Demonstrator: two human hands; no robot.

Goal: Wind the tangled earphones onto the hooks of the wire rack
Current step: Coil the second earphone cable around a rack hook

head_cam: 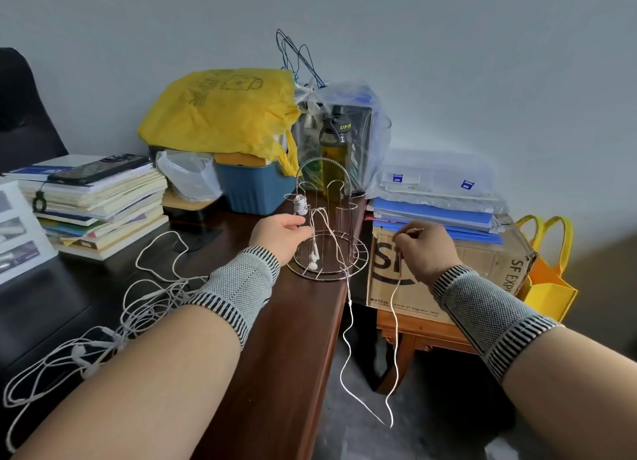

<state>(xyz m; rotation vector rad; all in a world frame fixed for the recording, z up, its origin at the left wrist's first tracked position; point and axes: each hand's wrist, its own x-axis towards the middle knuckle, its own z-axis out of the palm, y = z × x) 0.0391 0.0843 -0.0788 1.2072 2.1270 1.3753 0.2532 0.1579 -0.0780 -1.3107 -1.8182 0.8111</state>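
Fingers [405, 233] pinching one cable [348, 339], one wire rack [325, 218], one wound bundle [301, 205]

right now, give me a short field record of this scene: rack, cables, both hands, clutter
rack: wire rack upright near the desk edge
wound: one white bundle already on an upper left hook
in progress: earphone cable draped from the rack, earbuds hanging inside, long loop dangling off the desk
left hand: at the rack beside the cable, grip unclear
right hand: pinching the cable's far end
waiting: tangled earphones on the desk
behind: yellow bag, book stack
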